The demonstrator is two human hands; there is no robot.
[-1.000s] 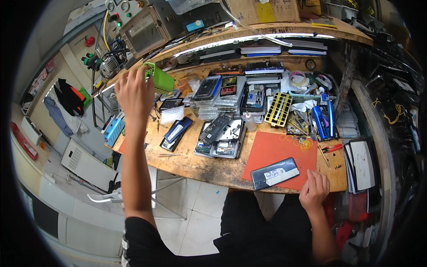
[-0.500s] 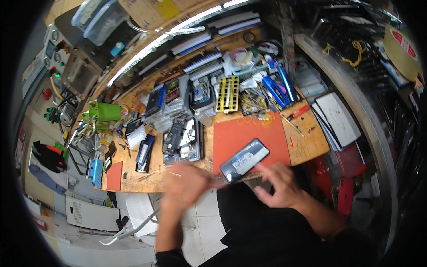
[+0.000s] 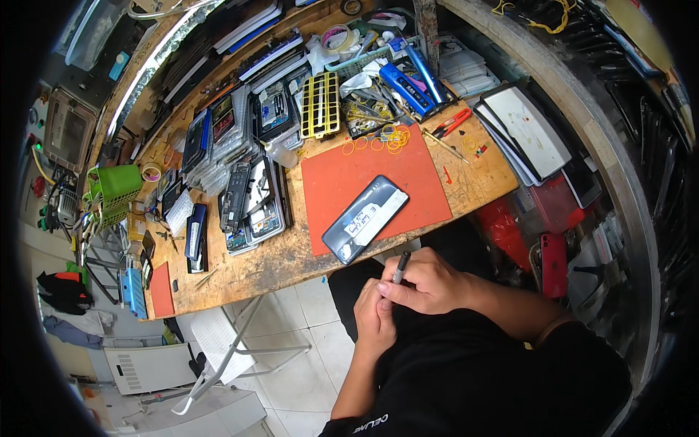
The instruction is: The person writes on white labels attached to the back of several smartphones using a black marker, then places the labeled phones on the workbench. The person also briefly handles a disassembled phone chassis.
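A dark smartphone lies back up, slanted across the lower part of an orange-red mat, with its near end over the mat's edge. A white label with handwriting is stuck on it. Below the bench edge, my two hands are together in front of my body. My right hand is closed round a grey marker pen, its dark end pointing up. Pressed against it from the left is my left hand, fingers curled. The pen's lower end is hidden between the hands.
Yellow rubber bands, red-handled pliers and a yellow-framed parts box sit beyond the phone. Opened devices are stacked left of the mat. A folding chair stands left below the bench; a red phone lies at the right.
My hands, apart near the bench edge before, have come together nearer my body. A marker pen now shows in my right hand, which was spread open. The view has shifted; the phone stays on the mat.
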